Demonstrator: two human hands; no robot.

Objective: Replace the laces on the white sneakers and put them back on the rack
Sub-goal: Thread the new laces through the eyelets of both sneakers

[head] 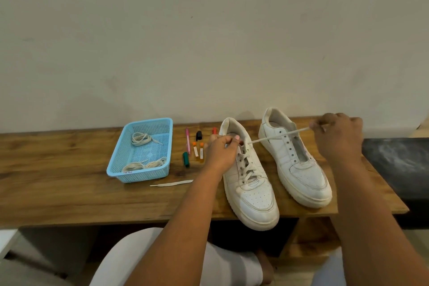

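We are pinching the free end of a white lace point(278, 136) with our right hand point(337, 137), thumb and fingertips closed on the tip, the other fingers curled. The lace is running taut from that hand, leftward and slightly down, across the open top of the right sneaker point(294, 160) to the upper eyelets of the left sneaker point(247, 176). Our left hand point(221, 150) is resting on the left sneaker's collar, fingers curled and pinching the lace at the top eyelet.

Both sneakers are sitting upright on the wooden tabletop point(69, 188), side by side, just apart. Their long axes are running near to far, toes pointing toward us and heels toward the wall; the left sneaker's toe is overhanging the near edge. The left sneaker is laced along most of its eyelets, while the right sneaker is showing bare eyelets.

Left of our left hand, several markers point(187, 144) and small orange-capped tubes point(198, 151) are lying on the tabletop. Nearer us, a loose lace point(171, 183) is lying flat. Farther left, a blue plastic basket point(120, 146) is holding bundled laces point(141, 139); red writing on its near rim is too small to read.
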